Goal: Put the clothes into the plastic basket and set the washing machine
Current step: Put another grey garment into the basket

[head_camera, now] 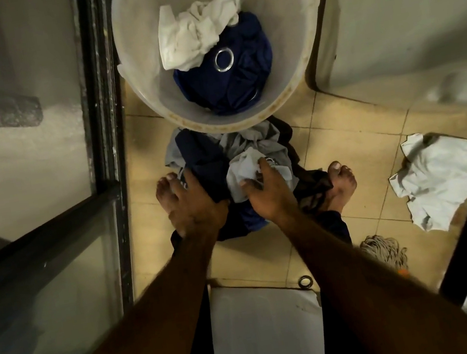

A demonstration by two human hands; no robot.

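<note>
item 1: plastic basket [276, 109], pale and translucent, on the tiled floor at 12 o'clock. contents: white cloth [196, 34] on top toward 11 o'clock, dark blue garment [251, 68] with a metal ring beneath. roughly the bottom is covered; room remains.

item 2: pile of clothes [207, 156], navy, grey and white, on the floor at centre, touching the basket's rim at its 6 o'clock. not yet transferred.

item 3: left hand [197, 207], fingers curled down into the navy fabric of the pile, gripping it.

item 4: right hand [269, 192], fingers bent over the pale cloth on the pile, gripping it.

item 5: white garment [439, 176], loose on the floor at 3 to 4 o'clock, well apart from the pile; also outstanding.

item 6: mop head [383, 247] at 5 o'clock.

item 7: white cabinet [399, 10] at 2 o'clock; whether it is the washing machine cannot be told, and no controls show.

status, as judged: loading partly done; the pile and the stray garment remain, then the machine setting, seemingly not begun.
</note>
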